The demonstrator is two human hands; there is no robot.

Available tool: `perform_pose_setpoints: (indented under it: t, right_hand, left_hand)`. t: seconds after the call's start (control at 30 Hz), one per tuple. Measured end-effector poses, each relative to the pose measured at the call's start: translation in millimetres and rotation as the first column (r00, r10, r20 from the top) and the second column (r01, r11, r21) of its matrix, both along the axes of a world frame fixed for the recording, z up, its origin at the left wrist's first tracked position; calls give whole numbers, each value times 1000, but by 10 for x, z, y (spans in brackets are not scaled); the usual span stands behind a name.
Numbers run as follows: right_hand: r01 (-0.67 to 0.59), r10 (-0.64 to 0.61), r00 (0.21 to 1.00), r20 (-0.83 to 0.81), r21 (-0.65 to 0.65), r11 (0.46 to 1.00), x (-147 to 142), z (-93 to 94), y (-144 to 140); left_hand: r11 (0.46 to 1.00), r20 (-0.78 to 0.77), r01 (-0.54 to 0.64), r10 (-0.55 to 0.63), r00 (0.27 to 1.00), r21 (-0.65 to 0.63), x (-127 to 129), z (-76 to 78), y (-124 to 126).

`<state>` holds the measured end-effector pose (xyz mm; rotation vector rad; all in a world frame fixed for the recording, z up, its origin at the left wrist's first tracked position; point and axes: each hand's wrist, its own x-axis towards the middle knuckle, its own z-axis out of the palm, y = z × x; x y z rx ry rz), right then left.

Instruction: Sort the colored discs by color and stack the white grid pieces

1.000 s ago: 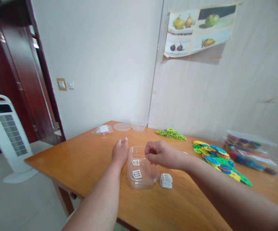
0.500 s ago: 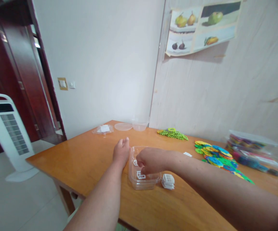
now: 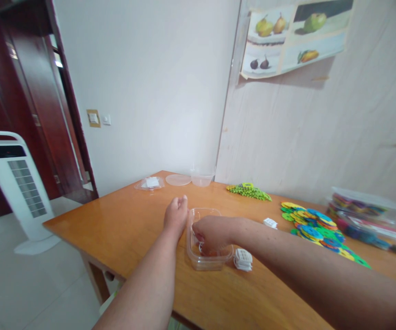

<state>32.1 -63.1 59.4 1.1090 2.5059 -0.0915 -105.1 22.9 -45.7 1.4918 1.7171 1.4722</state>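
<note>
A clear plastic box (image 3: 207, 265) stands on the table in front of me. My left hand (image 3: 176, 214) rests along its left wall, thumb side towards the box; most of its fingers are hidden behind the hand. Inside the box, my right hand (image 3: 214, 233) reaches down with fingers bent and closed near the bottom. Beneath those fingers, a white lattice plastic piece (image 3: 200, 247) shows only in part. Whatever the fingertips hold is hidden. Just right of the box lies a stack of white lattice pieces (image 3: 243, 260). Farther back is another small white stack (image 3: 270, 223), beyond my right forearm.
On the wooden table (image 3: 122, 224), a pile of green pieces (image 3: 249, 191) and colourful discs (image 3: 312, 224) lie behind and right. Filled clear packs (image 3: 366, 206) stand far right. A clear bowl (image 3: 202, 178), a round lid (image 3: 178, 180) and a clear lid (image 3: 149, 183) sit near the wall.
My right hand has gone lower into the box, and its fingers now cover most of the white pieces there. The left hand keeps its place beside the box. The view has shifted slightly.
</note>
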Motion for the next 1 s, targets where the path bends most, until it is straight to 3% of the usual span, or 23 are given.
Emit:
perform_pose_setpoints:
  t: [0.43,0.83,1.0]
  right_hand:
    - [42,-42,996,82,8,999,-60,-42,77]
    - [77,-78,997,-4,-103,992,-76,-77,90]
    - [87,-85,994,71,-25,996,-108,-7,46]
  left_hand:
    - [1000,28,9,-10,1000,24,6,-39,21]
    - [999,37,4,-5,999,32,11,-55,40]
    - [999,50,17,-19,999,35,3,-77,54]
